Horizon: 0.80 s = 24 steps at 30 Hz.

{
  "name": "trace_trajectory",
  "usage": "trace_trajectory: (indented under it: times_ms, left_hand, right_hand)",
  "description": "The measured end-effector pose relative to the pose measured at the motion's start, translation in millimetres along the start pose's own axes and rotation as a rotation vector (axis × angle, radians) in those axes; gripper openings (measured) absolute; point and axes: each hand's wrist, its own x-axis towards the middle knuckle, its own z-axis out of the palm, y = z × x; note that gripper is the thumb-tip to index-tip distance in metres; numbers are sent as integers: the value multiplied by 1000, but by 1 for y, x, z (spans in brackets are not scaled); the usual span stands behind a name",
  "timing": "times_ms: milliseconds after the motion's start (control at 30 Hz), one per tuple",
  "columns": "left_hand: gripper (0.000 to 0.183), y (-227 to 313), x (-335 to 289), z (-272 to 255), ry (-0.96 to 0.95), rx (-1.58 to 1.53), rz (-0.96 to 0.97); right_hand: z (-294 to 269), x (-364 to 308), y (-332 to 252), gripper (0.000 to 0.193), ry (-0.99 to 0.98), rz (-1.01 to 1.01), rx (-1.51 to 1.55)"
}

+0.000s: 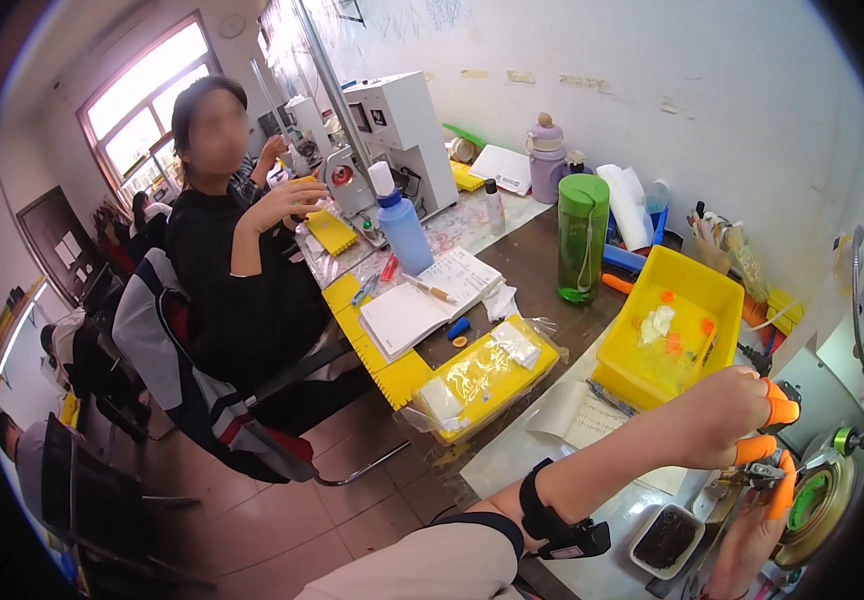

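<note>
My left hand (720, 415) reaches in from the lower edge to the far right, with a black strap (562, 525) on its forearm. Orange finger covers sit on its curled fingers. Below it, my right hand (744, 548) comes up with an orange cover on a raised finger. Between the two hands is a small metal piece (755, 476), gripped by the covered fingers; its exact kind is too small to tell. Close beside them stands a round disc with a green centre (809, 500). A white dish of dark material (666, 540) lies left of my right hand.
A yellow bin (619, 350) with small orange and clear items stands beyond my left forearm. Behind it are a green bottle (582, 240) and a plastic-wrapped yellow box (487, 385). An open notebook (407, 318) and blue squeeze bottle (404, 235) lie farther off. A seated person (242, 270) faces this way.
</note>
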Motion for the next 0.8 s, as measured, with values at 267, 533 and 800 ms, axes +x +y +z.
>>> trace_trajectory:
  times_ms: [267, 533, 800]
  left_hand:
    - [31, -1, -1, 1, 9, -48, -31]
    - [32, 0, 0, -1, 5, -38, -20]
    - [32, 1, -4, 1, 13, -64, 0]
  right_hand:
    - [51, 0, -6, 34, 129, 35, -14]
    - [4, 1, 7, 35, 218, -49, -16]
    - [45, -11, 4, 29, 180, -133, -131]
